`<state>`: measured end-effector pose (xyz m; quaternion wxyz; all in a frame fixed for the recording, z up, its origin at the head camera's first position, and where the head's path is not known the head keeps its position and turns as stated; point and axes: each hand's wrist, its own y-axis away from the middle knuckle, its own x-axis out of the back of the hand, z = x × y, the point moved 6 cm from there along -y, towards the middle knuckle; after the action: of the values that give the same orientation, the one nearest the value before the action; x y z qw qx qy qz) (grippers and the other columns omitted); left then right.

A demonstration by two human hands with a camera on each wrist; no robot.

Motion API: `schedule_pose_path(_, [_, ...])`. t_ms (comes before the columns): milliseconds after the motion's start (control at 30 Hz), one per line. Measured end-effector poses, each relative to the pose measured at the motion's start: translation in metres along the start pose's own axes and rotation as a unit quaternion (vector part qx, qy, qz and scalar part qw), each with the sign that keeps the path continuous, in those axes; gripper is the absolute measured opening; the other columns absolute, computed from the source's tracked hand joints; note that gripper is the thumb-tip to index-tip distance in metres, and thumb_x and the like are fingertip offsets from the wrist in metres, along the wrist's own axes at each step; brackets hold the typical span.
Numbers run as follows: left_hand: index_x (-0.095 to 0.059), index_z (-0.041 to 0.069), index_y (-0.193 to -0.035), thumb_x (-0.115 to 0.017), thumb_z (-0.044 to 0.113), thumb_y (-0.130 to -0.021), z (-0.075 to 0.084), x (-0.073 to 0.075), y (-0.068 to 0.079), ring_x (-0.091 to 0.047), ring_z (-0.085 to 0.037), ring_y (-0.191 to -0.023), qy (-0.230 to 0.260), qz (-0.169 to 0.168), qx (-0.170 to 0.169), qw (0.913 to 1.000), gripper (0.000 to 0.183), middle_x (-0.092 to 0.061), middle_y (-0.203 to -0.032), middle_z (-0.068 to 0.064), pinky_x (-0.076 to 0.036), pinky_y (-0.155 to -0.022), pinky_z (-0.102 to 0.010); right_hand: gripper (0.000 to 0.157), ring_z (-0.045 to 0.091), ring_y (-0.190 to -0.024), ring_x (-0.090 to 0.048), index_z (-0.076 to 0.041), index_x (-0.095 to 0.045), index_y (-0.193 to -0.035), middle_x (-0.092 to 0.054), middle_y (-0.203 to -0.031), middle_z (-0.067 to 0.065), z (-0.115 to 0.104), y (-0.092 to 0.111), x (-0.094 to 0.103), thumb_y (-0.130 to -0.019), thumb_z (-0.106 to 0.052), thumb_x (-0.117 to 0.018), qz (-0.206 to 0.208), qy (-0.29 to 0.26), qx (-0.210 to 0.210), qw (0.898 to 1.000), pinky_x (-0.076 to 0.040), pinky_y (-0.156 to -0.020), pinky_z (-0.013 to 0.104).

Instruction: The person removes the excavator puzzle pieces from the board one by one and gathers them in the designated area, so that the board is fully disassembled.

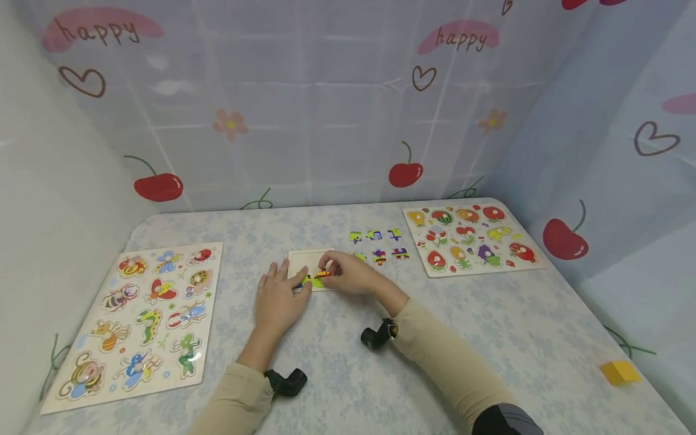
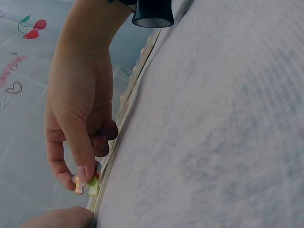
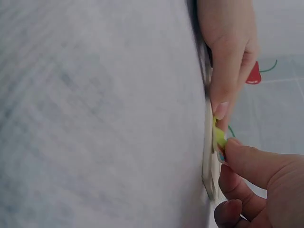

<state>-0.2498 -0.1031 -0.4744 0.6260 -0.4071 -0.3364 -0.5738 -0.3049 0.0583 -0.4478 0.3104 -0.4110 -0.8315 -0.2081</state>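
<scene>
A small wooden puzzle tray [image 1: 298,256] lies at the middle of the table, with green jigsaw pieces [image 1: 316,282] along its near side. My right hand [image 1: 353,275] pinches a small red and yellow jigsaw piece [image 1: 323,273] between thumb and fingers, over the tray's right part. My left hand [image 1: 277,301] rests at the tray's left side with fingers spread, its thumb beside the green pieces. In the right wrist view, the left thumb [image 3: 221,110] touches a green piece [image 3: 220,137], close to the right fingertips. Fingers hide part of the tray.
Several loose jigsaw pieces [image 1: 379,257] lie in two rows right of the tray. An insect puzzle board [image 1: 214,260] is at the left and a fruit puzzle board [image 1: 429,269] at the back right. A yellow block [image 1: 620,373] sits near the right edge.
</scene>
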Motion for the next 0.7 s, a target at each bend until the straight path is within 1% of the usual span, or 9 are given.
schedule_pose_path(200, [-0.054, 0.030, -0.143, -0.047, 0.051, -0.099, 0.000, -0.001, 0.001, -0.018, -0.041, -0.152, 0.005, -0.004, 0.004, 1.0000, 0.049, -0.031, -0.161, -0.015, -0.015, -0.122, -0.061, 0.019, 0.015, -0.074, -0.056, -0.019, -0.062, -0.107, -0.063, -0.089, 0.001, 0.011, 0.015, 0.023, -0.091, -0.021, -0.073, 0.018, -0.007, -0.009, 1.000, -0.047, -0.067, 0.027])
schedule_pose_path(400, [-0.055, 0.030, -0.143, -0.049, 0.050, -0.099, -0.001, 0.000, 0.002, -0.017, -0.041, -0.152, 0.020, 0.000, 0.004, 0.9998, 0.048, -0.031, -0.162, -0.015, -0.014, -0.122, -0.060, 0.019, 0.016, -0.076, -0.055, -0.021, -0.066, -0.105, -0.063, -0.090, 0.001, 0.036, 0.041, 0.049, -0.089, -0.023, -0.076, 0.000, 0.019, -0.044, 0.999, -0.047, -0.067, 0.028])
schedule_pose_path(533, [-0.054, 0.030, -0.143, -0.050, 0.050, -0.099, -0.001, 0.000, 0.002, -0.017, -0.041, -0.153, 0.022, 0.000, 0.004, 0.9998, 0.048, -0.031, -0.162, -0.015, -0.014, -0.122, -0.060, 0.019, 0.017, -0.078, -0.053, -0.020, -0.066, -0.106, -0.063, -0.091, 0.002, 0.053, 0.062, 0.068, -0.089, -0.025, -0.075, 0.005, 0.044, -0.072, 0.996, -0.046, -0.066, 0.029])
schedule_pose_path(700, [-0.054, 0.029, -0.143, -0.049, 0.050, -0.099, 0.000, -0.001, 0.001, -0.017, -0.041, -0.153, 0.019, -0.002, 0.004, 0.9998, 0.049, -0.030, -0.162, -0.015, -0.013, -0.122, -0.060, 0.022, 0.018, -0.079, -0.054, -0.019, -0.066, -0.109, -0.065, -0.095, 0.004, 0.069, 0.086, 0.089, -0.090, -0.026, -0.074, 0.014, 0.063, -0.107, 0.992, -0.045, -0.066, 0.030])
